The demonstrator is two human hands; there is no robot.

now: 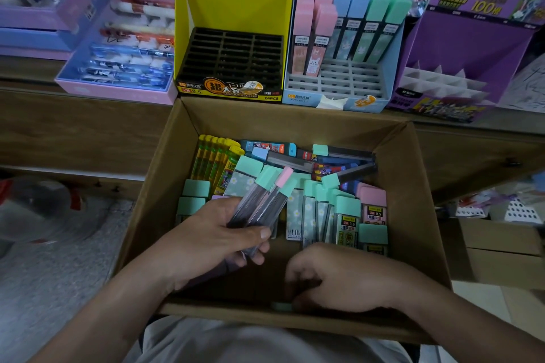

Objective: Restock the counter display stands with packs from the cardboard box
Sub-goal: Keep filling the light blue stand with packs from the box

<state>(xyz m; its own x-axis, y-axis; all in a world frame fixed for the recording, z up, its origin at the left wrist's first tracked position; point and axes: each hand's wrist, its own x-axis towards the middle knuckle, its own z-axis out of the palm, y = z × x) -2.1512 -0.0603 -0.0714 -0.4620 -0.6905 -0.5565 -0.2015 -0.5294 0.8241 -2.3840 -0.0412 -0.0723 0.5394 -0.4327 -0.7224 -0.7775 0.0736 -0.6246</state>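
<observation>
**Packs held over the box**

A bundle of slim packs (259,200) with mint and pink caps is gripped in the left hand (212,239), fingers curled round it, above the cardboard box (424,186). The right hand (333,283) is lowered by the near wall, fingers curled; whether anything is pinched cannot be told. Just beyond the far wall, three stands are set side by side: yellow stand (233,9), blue stand (339,91) and purple stand (472,47).

A pink tray (118,94) holds blue and white pens (129,68) lying in rows. Lilac boxes (59,9) stack at far left. A clear plastic bag (38,209) lies on the speckled grey floor (59,289). Brown cartons (501,242) stand at right.
</observation>
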